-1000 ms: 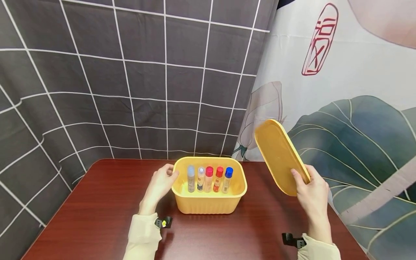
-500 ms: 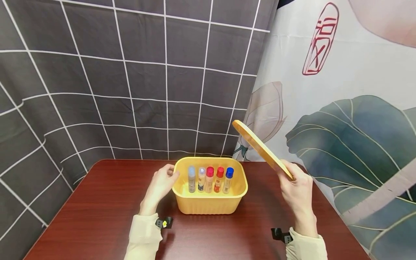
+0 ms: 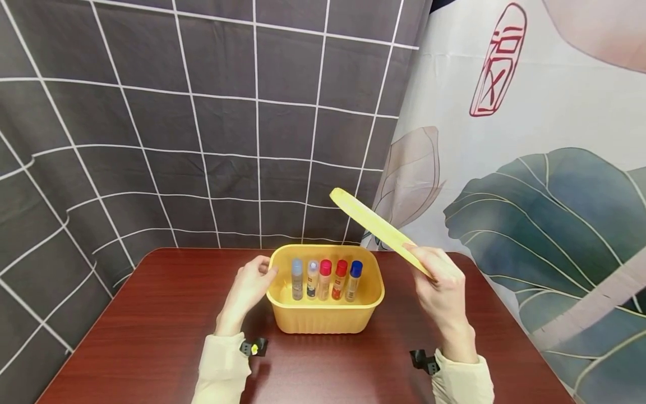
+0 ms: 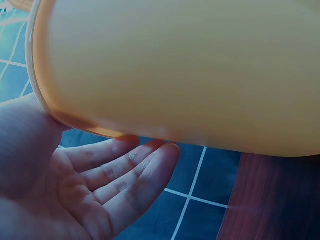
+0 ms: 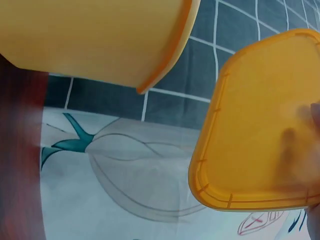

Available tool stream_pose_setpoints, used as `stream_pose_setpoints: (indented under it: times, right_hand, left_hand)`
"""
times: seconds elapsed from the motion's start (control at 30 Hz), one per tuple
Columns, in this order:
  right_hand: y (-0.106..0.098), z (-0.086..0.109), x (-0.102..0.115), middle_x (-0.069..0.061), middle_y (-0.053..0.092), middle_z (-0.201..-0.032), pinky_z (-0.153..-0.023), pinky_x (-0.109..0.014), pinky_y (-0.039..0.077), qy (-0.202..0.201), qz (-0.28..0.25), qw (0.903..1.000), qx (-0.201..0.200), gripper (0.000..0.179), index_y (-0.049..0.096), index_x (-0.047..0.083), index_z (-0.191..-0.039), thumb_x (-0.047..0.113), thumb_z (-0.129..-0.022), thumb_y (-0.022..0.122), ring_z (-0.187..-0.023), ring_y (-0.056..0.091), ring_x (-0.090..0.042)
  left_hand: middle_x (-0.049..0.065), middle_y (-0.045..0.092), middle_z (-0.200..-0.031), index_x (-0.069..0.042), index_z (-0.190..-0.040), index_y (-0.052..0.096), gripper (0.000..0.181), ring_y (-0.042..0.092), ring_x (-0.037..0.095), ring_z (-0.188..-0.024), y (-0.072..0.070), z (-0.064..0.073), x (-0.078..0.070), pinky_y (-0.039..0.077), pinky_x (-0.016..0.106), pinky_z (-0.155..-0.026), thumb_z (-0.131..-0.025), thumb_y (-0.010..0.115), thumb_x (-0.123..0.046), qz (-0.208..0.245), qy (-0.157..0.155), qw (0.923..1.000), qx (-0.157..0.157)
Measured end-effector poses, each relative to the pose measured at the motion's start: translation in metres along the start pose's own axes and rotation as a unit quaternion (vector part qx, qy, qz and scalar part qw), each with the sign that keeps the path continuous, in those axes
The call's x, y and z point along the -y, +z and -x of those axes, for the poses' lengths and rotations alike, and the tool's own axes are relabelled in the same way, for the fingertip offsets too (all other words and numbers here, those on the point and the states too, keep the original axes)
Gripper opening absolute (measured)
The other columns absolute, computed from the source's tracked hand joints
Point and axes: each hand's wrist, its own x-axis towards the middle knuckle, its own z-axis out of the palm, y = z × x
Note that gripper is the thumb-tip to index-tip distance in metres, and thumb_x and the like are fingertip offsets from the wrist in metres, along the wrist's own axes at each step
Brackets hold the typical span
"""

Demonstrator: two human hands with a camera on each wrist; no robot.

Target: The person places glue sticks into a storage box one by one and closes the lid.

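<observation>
A yellow plastic storage box (image 3: pixel 325 320) stands uncovered on the table. Inside it, several small capped tubes that look like glue sticks (image 3: pixel 324 280) stand upright in a row, with light blue, whitish, red and dark blue caps. At the box's left end my left hand (image 3: pixel 250 283) holds the rim; the left wrist view shows its fingers (image 4: pixel 135 182) against the outer wall, the thumb mostly hidden. My right hand (image 3: pixel 440 286) grips one end of the yellow lid (image 3: pixel 375 224), raised and tilted above the box's right side, its far end higher. The lid's ribbed underside faces the right wrist camera.
The dark red wooden table (image 3: pixel 151 331) extends around the box. Behind it hangs a grey cloth with white grid lines (image 3: pixel 217 123), and on the right a white cloth printed with leaves (image 3: pixel 545 207).
My right hand has moved left with the lid, turning it from broad side showing to nearly edge-on, nearer above the box. The left hand, box and tubes have stayed in place.
</observation>
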Motion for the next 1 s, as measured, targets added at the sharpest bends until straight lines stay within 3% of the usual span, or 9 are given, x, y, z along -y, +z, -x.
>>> stream_pose_setpoints:
  times: [0.27, 0.57, 0.73, 0.87, 1.0]
  right_hand:
    - [0.009, -0.006, 0.006, -0.009, 0.073, -0.093, -0.09, -0.02, 0.046, -0.064, -0.005, 0.9977, 0.024, 0.027, 0.076, 0.004, -0.099, 0.024, -0.099, 0.058, -0.082, 0.065, -0.029]
    - [0.019, -0.008, 0.012, -0.007, 0.073, -0.09, -0.075, -0.034, 0.05, -0.121, -0.004, 0.9916, 0.044, 0.022, 0.076, 0.004, -0.101, 0.019, -0.098, 0.059, -0.078, 0.066, -0.028]
    - [0.024, -0.009, 0.015, -0.007, 0.073, -0.094, -0.068, -0.039, 0.05, -0.158, -0.006, 0.9858, 0.056, 0.021, 0.075, 0.004, -0.099, 0.016, -0.098, 0.059, -0.079, 0.066, -0.029]
    - [0.027, -0.01, 0.019, -0.009, 0.073, -0.095, -0.067, -0.039, 0.051, -0.194, -0.007, 0.9789, 0.064, 0.019, 0.075, 0.003, -0.098, 0.011, -0.098, 0.057, -0.08, 0.066, -0.028]
    - [0.03, -0.012, 0.022, -0.009, 0.073, -0.094, -0.067, -0.039, 0.052, -0.223, -0.012, 0.9724, 0.068, 0.02, 0.075, 0.002, -0.096, 0.004, -0.096, 0.055, -0.079, 0.066, -0.027]
  left_hand:
    - [0.013, 0.07, -0.098, -0.002, -0.115, 0.065, 0.031, 0.067, 0.026, -0.088, -0.001, 0.0, -0.001, 0.053, 0.045, -0.081, -0.094, 0.063, -0.025, -0.007, 0.003, 1.0, 0.003]
    - [0.015, 0.069, -0.104, -0.003, -0.12, 0.061, 0.037, 0.065, 0.03, -0.096, -0.005, 0.003, -0.004, 0.05, 0.049, -0.085, -0.097, 0.059, -0.032, -0.033, 0.004, 0.9995, 0.001]
    - [0.013, 0.069, -0.104, -0.004, -0.122, 0.061, 0.037, 0.065, 0.03, -0.096, -0.008, 0.004, -0.007, 0.049, 0.048, -0.084, -0.098, 0.059, -0.032, -0.038, 0.013, 0.9986, -0.034]
    - [0.012, 0.069, -0.099, -0.004, -0.117, 0.064, 0.032, 0.065, 0.027, -0.091, -0.013, 0.002, -0.013, 0.05, 0.046, -0.08, -0.097, 0.06, -0.029, -0.031, 0.038, 0.9956, -0.081]
    - [0.013, 0.069, -0.097, -0.004, -0.112, 0.066, 0.029, 0.067, 0.027, -0.089, -0.019, -0.003, -0.022, 0.052, 0.045, -0.08, -0.097, 0.061, -0.028, -0.014, 0.062, 0.993, -0.099]
